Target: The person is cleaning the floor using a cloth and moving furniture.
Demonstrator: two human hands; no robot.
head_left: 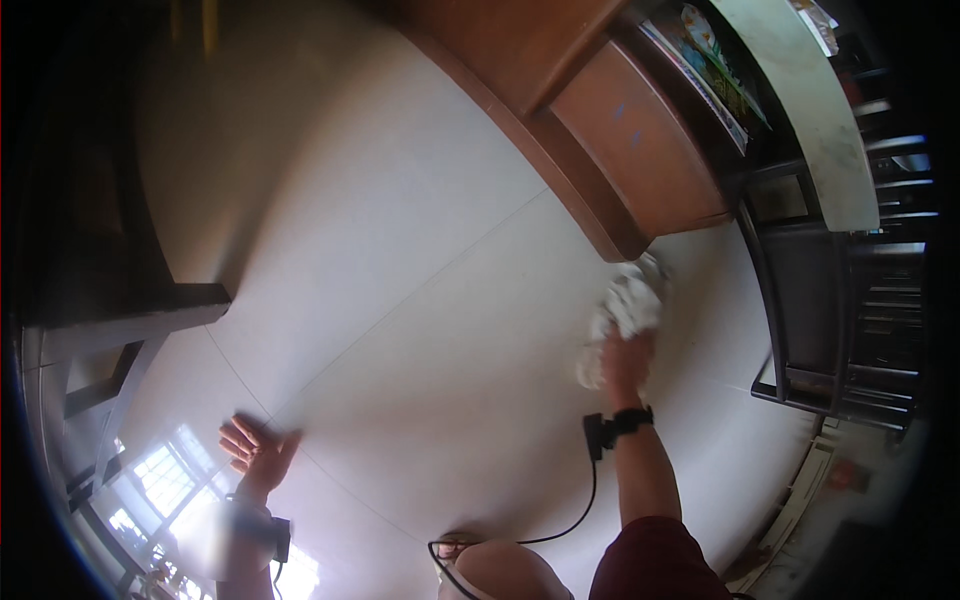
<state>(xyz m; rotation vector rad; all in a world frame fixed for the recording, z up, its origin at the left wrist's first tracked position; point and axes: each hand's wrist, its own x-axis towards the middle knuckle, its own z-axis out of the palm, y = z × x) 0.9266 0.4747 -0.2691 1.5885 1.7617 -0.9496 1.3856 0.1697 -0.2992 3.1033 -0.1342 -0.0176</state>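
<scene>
One white cloth (636,298) on the pale tiled floor (430,300), right by the corner of the brown cabinet (575,105); touching it or just short, cannot tell. Right hand (627,358): clamped on the cloth, by the look of it; blurred, so no exact finger placement. Left hand (262,452): nothing held, fingers and thumb apart, below the dark wooden furniture (150,313) on the left side; floor contact unclear.

Step in hand: looks like wiping the floor near the cabinet base; blur on hand and cloth fits a stroke. For the next move, probably calls for cloth flat, steady pressure, a path round the cabinet corner and clear of the dark chair (798,290) on the right. Also calls for slack in the black cable (590,495), looped from the right wristband (632,420) toward the knee (508,572); possible snag there.

Brands: none made out. Labels: none legible. Printed booklets (715,75) in the shelf space: coloured covers, too small and warped to read. Blue marks (618,110) on the cabinet: not readable as letters. Left wrist device (282,540): black, no visible writing. White blurred patch over the left forearm: cannot identify.
</scene>
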